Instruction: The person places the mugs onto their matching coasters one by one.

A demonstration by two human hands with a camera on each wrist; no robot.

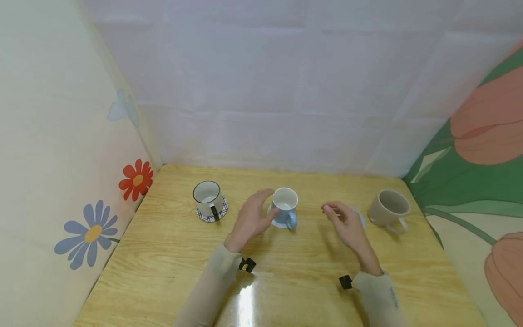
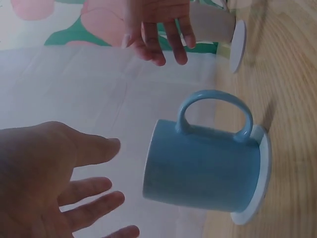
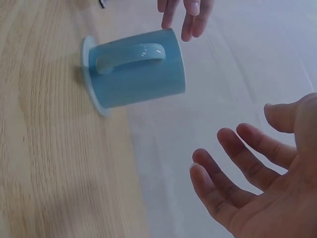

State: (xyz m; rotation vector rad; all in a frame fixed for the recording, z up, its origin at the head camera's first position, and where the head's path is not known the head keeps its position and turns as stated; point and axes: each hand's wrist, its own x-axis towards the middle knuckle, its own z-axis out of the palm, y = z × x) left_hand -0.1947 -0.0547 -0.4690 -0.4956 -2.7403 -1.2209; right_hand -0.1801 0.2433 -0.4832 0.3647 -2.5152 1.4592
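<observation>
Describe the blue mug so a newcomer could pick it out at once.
Look to the far half of the table, midway across. The blue mug stands there upright on a pale coaster, between the black-rimmed white mug on the left and the beige mug on the right. Of the three, only it is blue.

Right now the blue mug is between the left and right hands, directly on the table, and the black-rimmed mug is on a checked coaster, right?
No: the blue mug stands on a pale coaster, not directly on the table, as the left wrist view shows. It is between the left hand and right hand, and the black-rimmed mug is on a checked coaster.
</observation>
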